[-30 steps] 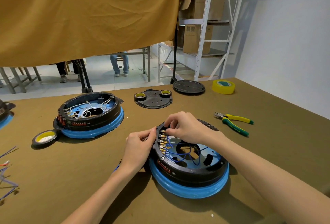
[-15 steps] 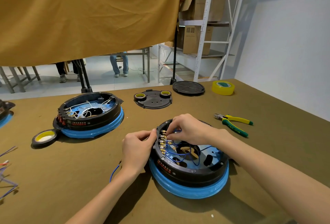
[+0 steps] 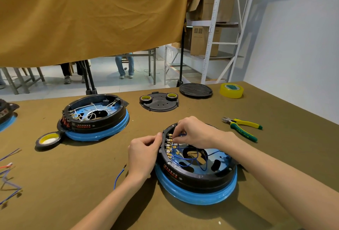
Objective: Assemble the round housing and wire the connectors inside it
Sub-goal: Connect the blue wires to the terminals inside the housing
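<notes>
**Both hands at the connector row of the near housing**

Nearest the viewer, the round housing [image 3: 196, 167] sits on the brown surface [image 3: 73, 184] at about 5 o'clock from the middle of the view, a black ring on a blue base, open at the top. Blue wires [image 3: 190, 158] loop across its inside. A row of brass connectors [image 3: 169, 145] runs along its inner wall at the ring's 10 o'clock side.

The left hand [image 3: 144, 153] rests against the outer wall there, its fingers curled and its thumb tip pressing on the rim. The right hand [image 3: 194, 132] reaches over the ring from 1 o'clock, its fingers pinching a blue wire end at the upper connectors. A loose blue wire [image 3: 118, 176] lies on the surface just left of the left wrist.

At 9 o'clock, more loose wires [image 3: 9, 174] lie by the edge. Farther out at 10 o'clock stands a second housing [image 3: 95, 118] with white wiring, a tape roll [image 3: 48, 139] touching its near-left edge. At 3 o'clock lie yellow-green pliers [image 3: 242, 127].

Beyond, at 12 o'clock, a black plate [image 3: 159, 103] carries two small tape rolls; a black lid [image 3: 196, 90] and a clear yellow tape roll [image 3: 231, 90] lie towards 1 o'clock. A mustard cloth [image 3: 91, 13] hangs behind.
</notes>
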Demonstrator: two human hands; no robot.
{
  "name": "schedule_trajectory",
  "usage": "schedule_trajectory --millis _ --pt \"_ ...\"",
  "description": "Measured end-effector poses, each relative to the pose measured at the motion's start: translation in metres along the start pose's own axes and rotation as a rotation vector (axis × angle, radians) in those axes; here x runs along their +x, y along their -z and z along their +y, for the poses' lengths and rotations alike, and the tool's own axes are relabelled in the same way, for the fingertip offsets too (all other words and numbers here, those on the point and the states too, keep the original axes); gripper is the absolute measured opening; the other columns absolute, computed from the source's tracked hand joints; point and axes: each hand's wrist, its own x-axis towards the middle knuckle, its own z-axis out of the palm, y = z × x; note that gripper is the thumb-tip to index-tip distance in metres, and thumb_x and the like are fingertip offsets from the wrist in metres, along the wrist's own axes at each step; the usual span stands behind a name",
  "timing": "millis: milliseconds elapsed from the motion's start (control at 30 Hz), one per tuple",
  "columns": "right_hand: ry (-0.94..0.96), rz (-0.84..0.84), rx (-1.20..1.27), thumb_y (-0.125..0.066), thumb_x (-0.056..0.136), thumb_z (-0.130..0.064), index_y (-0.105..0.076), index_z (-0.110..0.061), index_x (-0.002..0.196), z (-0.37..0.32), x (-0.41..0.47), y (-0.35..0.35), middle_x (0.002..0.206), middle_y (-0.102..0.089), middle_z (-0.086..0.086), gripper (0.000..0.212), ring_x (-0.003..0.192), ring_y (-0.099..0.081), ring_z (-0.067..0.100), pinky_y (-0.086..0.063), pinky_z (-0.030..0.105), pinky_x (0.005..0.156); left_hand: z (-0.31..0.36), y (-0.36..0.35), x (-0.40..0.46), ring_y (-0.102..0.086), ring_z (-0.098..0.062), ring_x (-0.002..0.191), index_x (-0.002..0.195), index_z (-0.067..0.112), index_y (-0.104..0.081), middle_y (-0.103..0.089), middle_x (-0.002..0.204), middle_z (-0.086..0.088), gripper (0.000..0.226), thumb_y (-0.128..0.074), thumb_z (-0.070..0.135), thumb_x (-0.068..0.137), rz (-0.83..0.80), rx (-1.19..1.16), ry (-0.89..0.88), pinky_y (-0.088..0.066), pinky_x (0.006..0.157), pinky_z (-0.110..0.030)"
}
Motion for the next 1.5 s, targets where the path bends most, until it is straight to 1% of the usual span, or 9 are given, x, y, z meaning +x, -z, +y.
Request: schedule_trajectory --millis 200,300,400,567,733,900,1000,1200,1500 --pt "-0.009 0.012 -0.029 -0.071 0.096 -0.027 -0.079 -0.018 0.103 -0.005 -0.001 -0.001 0.087 -0.062 -0.015 0.014 0.084 -0.061 0.005 -0.046 0.011 0.069 0.001 -0.001 -0.007 -0.071 -0.015 0.065 0.079 0.023 -0.08 -0.073 0.067 0.001 0.034 -0.059 0.039 0.101 -0.014 0.029 -0.029 -0.053 0.054 -0.036" --pt "0.002 0.032 -0.08 -0.07 0.096 -0.03 -0.079 -0.02 0.103 -0.008 -0.004 -0.003 0.105 -0.061 -0.007 0.015 0.097 -0.058 0.012 -0.051 0.031 0.084 -0.001 -0.002 -0.012 -0.071 -0.028 0.069 0.08 0.017 -0.079 -0.073 0.069 -0.006 0.041 -0.055 0.039 0.103 -0.031 -0.002 -0.022 -0.055 0.061 -0.053" --pt "0.018 0.072 -0.194 -0.07 0.096 -0.03 -0.078 -0.023 0.101 -0.013 -0.005 -0.005 0.119 -0.056 -0.002 0.012 0.108 -0.053 0.018 -0.046 0.037 0.091 -0.001 -0.002 -0.014 -0.076 -0.021 0.08 0.095 0.023 -0.081 -0.078 0.081 -0.002 0.029 -0.057 0.035 0.103 -0.06 -0.075 0.017 -0.061 0.072 -0.056" --pt "0.02 0.089 -0.234 -0.069 0.097 -0.025 -0.078 -0.019 0.103 -0.018 -0.006 -0.009 0.117 -0.056 0.0 0.012 0.107 -0.052 0.021 -0.044 0.039 0.091 -0.008 -0.004 -0.015 -0.074 -0.018 0.099 0.123 0.015 -0.074 -0.079 0.105 -0.003 0.031 -0.059 0.031 0.101 -0.012 -0.051 -0.008 -0.06 0.074 -0.029" --pt "0.041 0.039 -0.198 -0.069 0.097 -0.024 -0.078 -0.02 0.102 -0.017 -0.005 -0.004 0.115 -0.055 -0.003 0.01 0.108 -0.051 0.017 -0.048 0.04 0.093 -0.004 -0.003 -0.015 -0.071 -0.003 0.106 0.123 0.017 -0.073 -0.076 0.117 0.006 0.027 -0.061 0.027 0.1 0.002 -0.049 -0.039 -0.062 0.086 -0.032" --pt "0.065 0.0 -0.205 -0.069 0.097 -0.026 -0.078 -0.022 0.103 -0.017 -0.005 0.001 0.115 -0.056 -0.005 0.011 0.107 -0.051 0.014 -0.048 0.038 0.092 -0.007 -0.003 -0.014 -0.07 0.005 0.1 0.123 0.018 -0.073 -0.076 0.112 0.011 0.026 -0.061 0.025 0.1 0.003 -0.062 -0.066 -0.06 0.077 -0.02" --pt "0.071 0.003 -0.221 -0.068 0.098 -0.024 -0.079 -0.018 0.103 -0.018 -0.004 -0.001 0.115 -0.058 -0.003 0.013 0.106 -0.05 0.016 -0.046 0.037 0.091 -0.01 -0.003 -0.013 -0.07 0.002 0.104 0.124 0.019 -0.073 -0.075 0.117 0.008 0.027 -0.06 0.026 0.1 -0.008 -0.034 -0.074 -0.062 0.08 -0.025" --pt "0.063 0.02 -0.294 -0.067 0.099 -0.026 -0.078 -0.018 0.104 -0.024 0.0 -0.003 0.112 -0.059 -0.001 0.015 0.102 -0.05 0.018 -0.041 0.035 0.087 -0.008 -0.002 -0.016 -0.067 0.012 0.102 0.112 0.04 -0.069 -0.072 0.114 0.02 0.019 -0.06 0.027 0.101 -0.03 -0.028 -0.12 -0.057 0.078 -0.015" --pt "0.026 0.099 -0.071 -0.069 0.097 -0.023 -0.08 -0.017 0.095 -0.014 -0.007 -0.013 0.091 -0.056 -0.005 0.012 0.087 -0.052 0.009 -0.045 0.03 0.077 -0.004 -0.002 -0.018 -0.072 0.005 0.093 0.105 0.044 -0.071 -0.075 0.095 0.03 0.024 -0.06 0.023 0.102 -0.047 -0.057 -0.115 -0.059 0.072 -0.018"
